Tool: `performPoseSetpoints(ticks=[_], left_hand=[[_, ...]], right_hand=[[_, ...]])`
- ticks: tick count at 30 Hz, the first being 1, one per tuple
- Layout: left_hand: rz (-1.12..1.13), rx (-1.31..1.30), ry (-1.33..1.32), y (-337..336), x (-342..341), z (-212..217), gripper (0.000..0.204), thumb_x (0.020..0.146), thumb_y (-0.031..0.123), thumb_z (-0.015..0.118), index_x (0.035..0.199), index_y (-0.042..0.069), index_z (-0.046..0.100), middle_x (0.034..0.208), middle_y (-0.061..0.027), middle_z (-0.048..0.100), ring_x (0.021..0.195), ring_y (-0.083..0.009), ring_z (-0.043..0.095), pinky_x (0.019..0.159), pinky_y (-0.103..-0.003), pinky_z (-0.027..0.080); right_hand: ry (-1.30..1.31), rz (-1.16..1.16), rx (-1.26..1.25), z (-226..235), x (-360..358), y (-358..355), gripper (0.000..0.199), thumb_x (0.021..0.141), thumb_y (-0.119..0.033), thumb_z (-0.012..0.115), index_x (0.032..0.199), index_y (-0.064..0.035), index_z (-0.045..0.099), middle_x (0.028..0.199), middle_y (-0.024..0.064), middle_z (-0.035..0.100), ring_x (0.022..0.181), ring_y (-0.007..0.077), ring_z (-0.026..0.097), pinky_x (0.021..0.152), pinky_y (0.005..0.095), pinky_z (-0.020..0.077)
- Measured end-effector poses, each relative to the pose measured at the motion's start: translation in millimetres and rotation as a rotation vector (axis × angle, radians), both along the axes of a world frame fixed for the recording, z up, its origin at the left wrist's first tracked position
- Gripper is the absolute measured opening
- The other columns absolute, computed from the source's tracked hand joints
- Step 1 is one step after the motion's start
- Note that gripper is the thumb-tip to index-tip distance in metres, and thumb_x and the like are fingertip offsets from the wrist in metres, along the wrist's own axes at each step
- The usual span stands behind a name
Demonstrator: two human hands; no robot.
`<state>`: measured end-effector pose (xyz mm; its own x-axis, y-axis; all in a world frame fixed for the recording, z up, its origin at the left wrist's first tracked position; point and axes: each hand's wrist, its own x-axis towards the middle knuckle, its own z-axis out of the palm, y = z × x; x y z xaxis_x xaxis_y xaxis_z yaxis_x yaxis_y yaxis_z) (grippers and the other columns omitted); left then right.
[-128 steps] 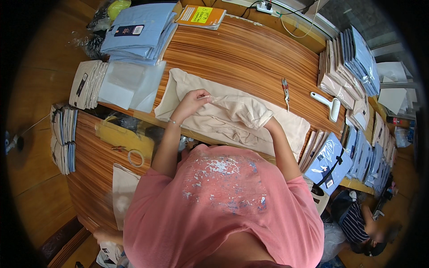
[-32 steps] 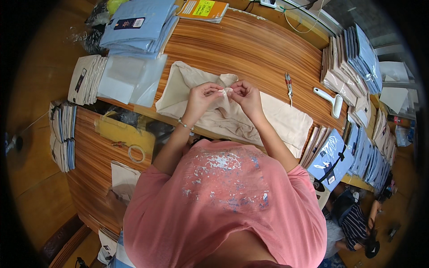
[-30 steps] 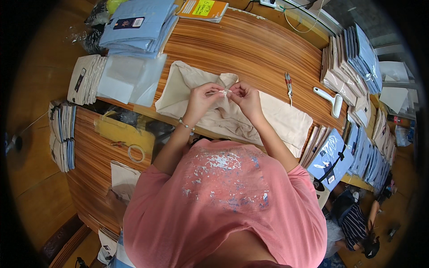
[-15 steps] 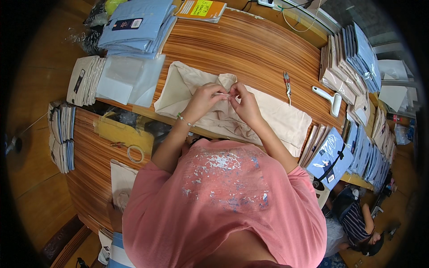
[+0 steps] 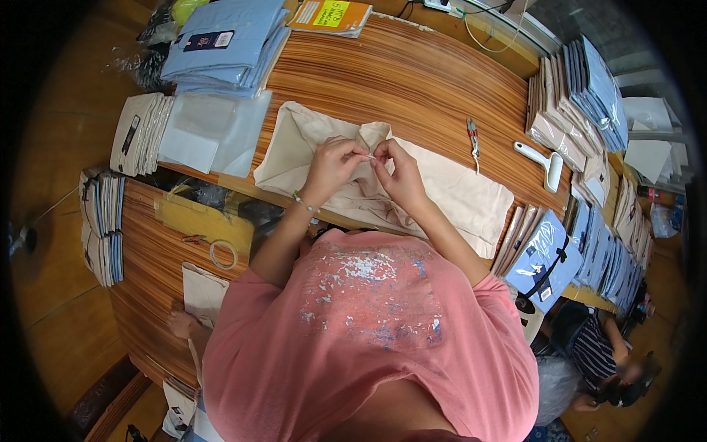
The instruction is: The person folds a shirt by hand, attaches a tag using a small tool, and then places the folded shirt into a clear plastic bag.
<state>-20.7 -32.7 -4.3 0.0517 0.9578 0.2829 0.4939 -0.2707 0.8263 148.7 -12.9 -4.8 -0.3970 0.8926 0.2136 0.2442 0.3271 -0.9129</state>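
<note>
A cream cloth item point(image 5: 460, 188), perhaps a garment or bag, lies spread along the near edge of the wood-grain table, rumpled in its middle. Over that rumpled part, my left hand point(image 5: 333, 168) pinches a small white piece point(image 5: 370, 156), too small to name. Close against it, my right hand point(image 5: 400, 177) has thumb and forefinger closed on the same piece. Both sets of fingertips nearly meet, just below a raised fold of the cloth. A beaded bracelet circles my left wrist.
Red-handled snips point(image 5: 473, 140) and a white lint roller point(image 5: 543, 163) lie right. Blue folded garments point(image 5: 221, 55) and clear plastic sleeves point(image 5: 221, 125) sit left; packed stacks point(image 5: 552, 110) stand far right. Tape point(image 5: 223, 255) and another person's hand point(image 5: 182, 323) are lower left.
My hands have shifted slightly left, still pinching together. At lower left, the other person's hand has come into fuller view on the table. The person at lower right has bent differently.
</note>
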Motion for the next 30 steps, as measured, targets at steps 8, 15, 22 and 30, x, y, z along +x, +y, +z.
performPoseSetpoints(ticks=[8, 15, 22, 30], left_hand=[[0.186, 0.064, -0.019, -5.7, 28.0, -9.1, 0.007, 0.075, 0.0, 0.065, 0.08, -0.002, 0.059, 0.078, -0.0133, 0.061, 0.074, -0.029, 0.059, 0.068, -0.034, 0.046], [-0.084, 0.017, 0.151, 11.3, 11.5, -10.8, 0.009, 0.085, 0.006, 0.055, 0.086, -0.001, 0.059, 0.082, -0.0148, 0.057, 0.083, -0.0322, 0.055, 0.076, -0.037, 0.043], [-0.104, -0.172, 0.051, 8.3, 10.4, -17.7, 0.013, 0.085, 0.012, 0.057, 0.089, -0.001, 0.059, 0.087, -0.0151, 0.059, 0.088, -0.0348, 0.054, 0.078, -0.042, 0.043], [0.012, -0.393, -0.289, 6.1, 4.2, -15.7, 0.012, 0.083, 0.006, 0.064, 0.094, 0.0, 0.063, 0.096, -0.0086, 0.064, 0.093, -0.0138, 0.061, 0.076, -0.023, 0.047]], right_hand=[[-0.117, -0.051, 0.266, -0.5, -4.3, -0.3, 0.016, 0.075, 0.007, 0.06, 0.086, 0.0015, 0.05, 0.077, 0.0145, 0.054, 0.069, 0.0256, 0.057, 0.064, 0.0328, 0.0468], [-0.038, -0.062, -0.009, -2.9, 0.4, 6.6, 0.017, 0.074, 0.007, 0.058, 0.087, -0.0012, 0.051, 0.079, 0.0185, 0.057, 0.076, 0.036, 0.057, 0.066, 0.0411, 0.0461], [-0.109, 0.008, 0.143, -6.0, 4.0, 8.1, 0.017, 0.076, 0.005, 0.061, 0.088, -0.0013, 0.051, 0.079, 0.016, 0.058, 0.074, 0.0312, 0.058, 0.066, 0.0353, 0.0467], [0.287, -0.07, -0.274, -24.4, 7.2, 16.8, 0.021, 0.078, 0.005, 0.062, 0.093, -0.0032, 0.05, 0.076, 0.003, 0.055, 0.07, 0.0107, 0.052, 0.067, 0.0219, 0.043]])
